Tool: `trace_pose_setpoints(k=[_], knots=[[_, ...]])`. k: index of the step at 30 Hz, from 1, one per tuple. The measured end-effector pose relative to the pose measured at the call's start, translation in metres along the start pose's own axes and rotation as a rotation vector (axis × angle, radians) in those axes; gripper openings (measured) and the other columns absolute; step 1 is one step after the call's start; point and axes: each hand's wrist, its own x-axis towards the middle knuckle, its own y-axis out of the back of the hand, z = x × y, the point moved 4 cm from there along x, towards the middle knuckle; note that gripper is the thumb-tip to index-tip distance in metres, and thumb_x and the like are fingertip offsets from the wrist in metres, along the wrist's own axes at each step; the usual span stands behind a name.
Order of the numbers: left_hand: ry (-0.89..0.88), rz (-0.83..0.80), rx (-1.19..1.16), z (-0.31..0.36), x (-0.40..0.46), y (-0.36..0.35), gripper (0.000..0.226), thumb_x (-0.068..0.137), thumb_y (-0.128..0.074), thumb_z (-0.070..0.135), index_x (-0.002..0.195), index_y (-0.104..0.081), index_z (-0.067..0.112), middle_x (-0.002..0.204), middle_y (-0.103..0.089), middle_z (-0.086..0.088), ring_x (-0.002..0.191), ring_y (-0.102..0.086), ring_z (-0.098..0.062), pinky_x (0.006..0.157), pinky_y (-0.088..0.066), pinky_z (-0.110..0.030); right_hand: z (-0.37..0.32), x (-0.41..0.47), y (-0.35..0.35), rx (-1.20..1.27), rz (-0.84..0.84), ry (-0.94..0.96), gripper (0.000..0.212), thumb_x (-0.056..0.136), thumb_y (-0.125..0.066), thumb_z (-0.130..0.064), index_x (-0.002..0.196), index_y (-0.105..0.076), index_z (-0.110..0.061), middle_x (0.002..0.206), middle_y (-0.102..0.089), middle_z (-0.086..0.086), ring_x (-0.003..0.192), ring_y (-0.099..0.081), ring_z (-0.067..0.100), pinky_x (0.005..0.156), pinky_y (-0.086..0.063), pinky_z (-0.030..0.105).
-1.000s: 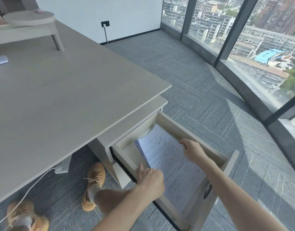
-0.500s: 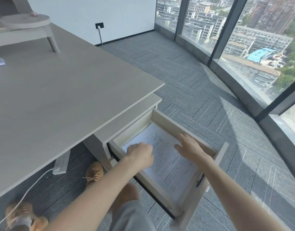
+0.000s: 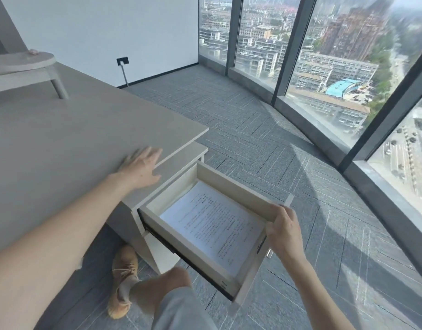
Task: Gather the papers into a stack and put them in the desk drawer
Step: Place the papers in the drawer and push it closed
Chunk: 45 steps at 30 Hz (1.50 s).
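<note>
The stack of printed papers (image 3: 212,222) lies flat on the bottom of the pulled-out desk drawer (image 3: 231,184), nothing touching it. My right hand (image 3: 283,228) grips the drawer's front panel at its far corner, fingers curled over the top edge. My left hand (image 3: 142,166) rests flat, fingers spread, on the grey desk top (image 3: 62,144) near its front corner, holding nothing.
A grey stand with a slanted leg (image 3: 26,67) sits on the desk's far left. My leg and a tan shoe (image 3: 123,279) are under the desk beside the drawer unit. Carpeted floor runs to floor-to-ceiling windows (image 3: 324,67) on the right.
Both hands left the papers. My left hand rose from the drawer onto the desk top; my right hand moved out to the drawer's front panel and took hold of it.
</note>
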Motion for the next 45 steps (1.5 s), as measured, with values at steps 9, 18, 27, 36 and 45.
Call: trace_pose_setpoints(k=[9,18,27,36,45], knots=[[-0.009,0.026,0.064,-0.021,0.017,-0.013,0.091,0.088,-0.057,0.038,0.155,0.003,0.044,0.169,0.004,0.003,0.155,0.001,-0.030,0.120,-0.008,-0.056,0.040,-0.027,-0.004,0.529,-0.245,-0.278,0.086,0.085,-0.064,-0.015,0.158,-0.022,-0.031,0.157,-0.041,-0.001,0.136,-0.051,0.025,0.100,-0.049,0.043],[0.001,0.056,0.053,-0.022,0.021,-0.017,0.092,0.086,-0.059,0.044,0.156,0.001,0.045,0.169,0.002,0.004,0.155,0.000,-0.028,0.120,-0.008,-0.055,0.036,-0.033,-0.031,0.572,-0.433,-0.271,0.113,0.075,-0.066,-0.011,0.159,0.000,-0.047,0.169,-0.019,-0.004,0.141,-0.048,0.027,0.110,-0.046,0.049],[-0.018,0.070,0.050,-0.022,0.019,-0.016,0.094,0.084,-0.058,0.046,0.156,0.001,0.043,0.170,0.001,0.002,0.155,0.000,-0.030,0.120,-0.007,-0.057,0.020,-0.020,-0.050,0.509,-0.409,-0.239,0.116,0.082,-0.072,0.006,0.160,-0.002,-0.042,0.161,-0.038,0.005,0.113,-0.071,0.022,0.086,-0.061,0.035],[-0.025,0.061,0.041,-0.019,0.017,-0.015,0.092,0.084,-0.056,0.045,0.156,0.002,0.042,0.170,0.002,0.000,0.155,0.002,-0.031,0.120,-0.006,-0.058,0.002,-0.011,-0.069,0.472,-0.403,-0.193,0.109,0.081,-0.080,-0.004,0.160,-0.013,-0.040,0.154,-0.047,0.007,0.095,-0.077,0.011,0.084,-0.059,0.033],[-0.030,0.065,0.043,-0.020,0.017,-0.014,0.091,0.084,-0.053,0.048,0.156,0.002,0.042,0.170,0.002,0.000,0.155,0.002,-0.032,0.120,-0.005,-0.059,-0.033,-0.003,-0.102,0.474,-0.467,-0.125,0.118,0.077,-0.086,-0.015,0.160,-0.005,-0.041,0.146,-0.049,0.003,0.091,-0.078,0.008,0.094,-0.057,0.038]])
